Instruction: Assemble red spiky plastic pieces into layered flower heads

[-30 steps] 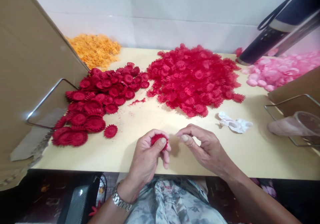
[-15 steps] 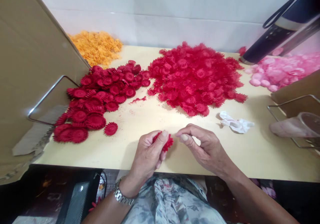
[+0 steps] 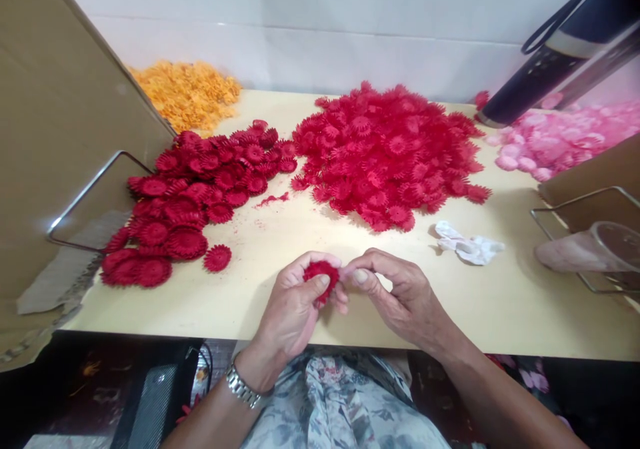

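There are 2 hands [image 3: 293, 302], 1 held red disc [image 3: 324, 272], 4 heaps [image 3: 390, 155], 1 flask [image 3: 535, 79] and 1 cup [image 3: 570, 252].

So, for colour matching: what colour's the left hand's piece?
The piece is deep red, clearest in the head view.

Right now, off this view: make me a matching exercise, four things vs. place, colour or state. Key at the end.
Things:
1. left hand
2. pile at back left
3. crumpled scrap
4. bottle

Matches:
A. dark, with a strap loop, next to the pink pile
B. holding a red disc
C. white, lying on the tabletop
D. orange

Pairs: 1-B, 2-D, 3-C, 4-A
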{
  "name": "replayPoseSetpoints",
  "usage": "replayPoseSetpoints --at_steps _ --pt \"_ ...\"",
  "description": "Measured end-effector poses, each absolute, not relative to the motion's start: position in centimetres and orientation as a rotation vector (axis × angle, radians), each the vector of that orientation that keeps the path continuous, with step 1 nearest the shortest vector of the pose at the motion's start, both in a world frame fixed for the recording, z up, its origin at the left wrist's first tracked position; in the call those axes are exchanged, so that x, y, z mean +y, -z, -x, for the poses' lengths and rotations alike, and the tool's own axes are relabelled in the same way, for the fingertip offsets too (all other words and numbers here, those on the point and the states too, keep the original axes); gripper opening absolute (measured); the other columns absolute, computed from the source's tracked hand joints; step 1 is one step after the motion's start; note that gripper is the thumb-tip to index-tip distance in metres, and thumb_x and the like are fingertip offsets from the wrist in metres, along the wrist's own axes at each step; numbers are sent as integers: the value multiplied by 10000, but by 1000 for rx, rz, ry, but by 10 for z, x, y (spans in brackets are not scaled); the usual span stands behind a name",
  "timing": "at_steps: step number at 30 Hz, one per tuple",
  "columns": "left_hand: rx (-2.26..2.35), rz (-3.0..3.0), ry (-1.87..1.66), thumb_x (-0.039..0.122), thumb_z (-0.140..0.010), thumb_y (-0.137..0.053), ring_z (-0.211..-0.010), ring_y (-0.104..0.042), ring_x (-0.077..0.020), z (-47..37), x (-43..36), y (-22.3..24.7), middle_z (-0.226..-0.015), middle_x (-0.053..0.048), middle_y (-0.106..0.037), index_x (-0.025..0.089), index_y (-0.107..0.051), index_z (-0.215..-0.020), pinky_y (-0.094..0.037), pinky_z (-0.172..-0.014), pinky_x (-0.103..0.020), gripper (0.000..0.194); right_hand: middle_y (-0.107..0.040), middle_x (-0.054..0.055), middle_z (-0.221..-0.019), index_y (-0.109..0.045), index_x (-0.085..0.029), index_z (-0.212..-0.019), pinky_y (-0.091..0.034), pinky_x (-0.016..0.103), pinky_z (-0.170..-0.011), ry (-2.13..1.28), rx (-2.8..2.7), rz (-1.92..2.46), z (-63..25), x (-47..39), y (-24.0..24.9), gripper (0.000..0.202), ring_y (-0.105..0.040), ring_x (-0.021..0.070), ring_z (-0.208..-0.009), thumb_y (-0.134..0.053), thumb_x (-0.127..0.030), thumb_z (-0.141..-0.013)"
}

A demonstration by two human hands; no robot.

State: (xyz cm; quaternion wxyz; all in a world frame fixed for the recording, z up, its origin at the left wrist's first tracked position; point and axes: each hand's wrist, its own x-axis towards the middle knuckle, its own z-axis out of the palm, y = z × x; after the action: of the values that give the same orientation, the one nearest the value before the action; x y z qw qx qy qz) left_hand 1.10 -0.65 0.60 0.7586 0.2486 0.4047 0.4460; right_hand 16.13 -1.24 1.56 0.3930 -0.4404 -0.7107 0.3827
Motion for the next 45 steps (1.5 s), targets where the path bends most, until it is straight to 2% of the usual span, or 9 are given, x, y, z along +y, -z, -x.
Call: replayPoseSetpoints --at_steps 4,8,17,20,23,27,35,39,45 --pt "990 -551 -964 250 -717 -634 -291 -401 -34 -13 -9 -5 -531 35 -576 149 -571 -757 -242 -268 -130 125 -601 21 -694 -614 -160 -801 -431 231 -578 -876 -1827 1208 -164 -13 -12 192 -567 114 -625 -460 -228 -893" --pt "1043 -612 -932 406 -758 -602 -256 -323 -3 -14 -9 -4 -458 64 -516 155 -551 -721 -187 -269 -110 258 -585 14 -678 -601 -164 -790 -414 228 -561 -837 -1849 1231 -166 -14 -14 186 -538 108 -600 -455 -216 -893" --pt "1008 -629 -981 452 -814 -523 -263 -381 -55 -25 -9 0 -373 86 -429 176 -486 -659 -266 -263 -137 318 -563 45 -683 -565 -153 -781 -417 295 -623 -390 -1997 1196 -147 -11 -10 105 -515 170 -681 -585 -250 -818" --pt "944 -604 -1031 410 -847 -488 -375 -489 -80 -24 -10 -2 -464 38 -530 153 -546 -703 -379 -350 -161 300 -539 48 -679 -538 -167 -746 -409 287 -591 -316 -2037 1223 -145 -9 -4 115 -491 164 -651 -479 -155 -844" --pt "851 -533 -1011 303 -812 -563 -538 -576 -103 -20 -9 -5 -638 -9 -624 132 -603 -794 -454 -466 -180 176 -519 39 -664 -513 -181 -732 -407 271 -564 -313 -2046 1230 -148 -7 -1 169 -479 156 -624 -412 -128 -857" --pt "817 -482 -988 225 -756 -614 -601 -613 -138 -18 -7 -7 -681 -25 -651 135 -615 -801 -495 -510 -220 101 -535 57 -673 -516 -173 -727 -423 288 -587 -224 -2060 1194 -151 -7 1 198 -499 170 -649 -388 -119 -868" --pt "991 -559 -1035 263 -698 -677 -407 -564 -114 -17 -8 -3 -514 19 -609 140 -568 -691 -487 -423 -229 164 -569 51 -726 -546 -169 -856 -453 281 -620 -368 -2001 1133 -149 -9 -4 95 -539 157 -689 -452 -166 -870" --pt "1020 -605 -1098 265 -708 -676 -367 -521 -89 -17 -8 -1 -462 53 -561 151 -533 -625 -457 -378 -200 201 -545 23 -674 -529 -172 -788 -443 261 -572 -424 -1966 1165 -145 -11 -9 75 -531 140 -629 -545 -230 -833" --pt "1019 -549 -1033 357 -741 -638 -342 -504 -98 -11 -5 -5 -502 12 -595 153 -527 -653 -402 -332 -197 249 -521 -10 -622 -506 -183 -732 -420 223 -516 -511 -1860 1278 -157 2 -13 114 -509 108 -555 -477 -151 -838"
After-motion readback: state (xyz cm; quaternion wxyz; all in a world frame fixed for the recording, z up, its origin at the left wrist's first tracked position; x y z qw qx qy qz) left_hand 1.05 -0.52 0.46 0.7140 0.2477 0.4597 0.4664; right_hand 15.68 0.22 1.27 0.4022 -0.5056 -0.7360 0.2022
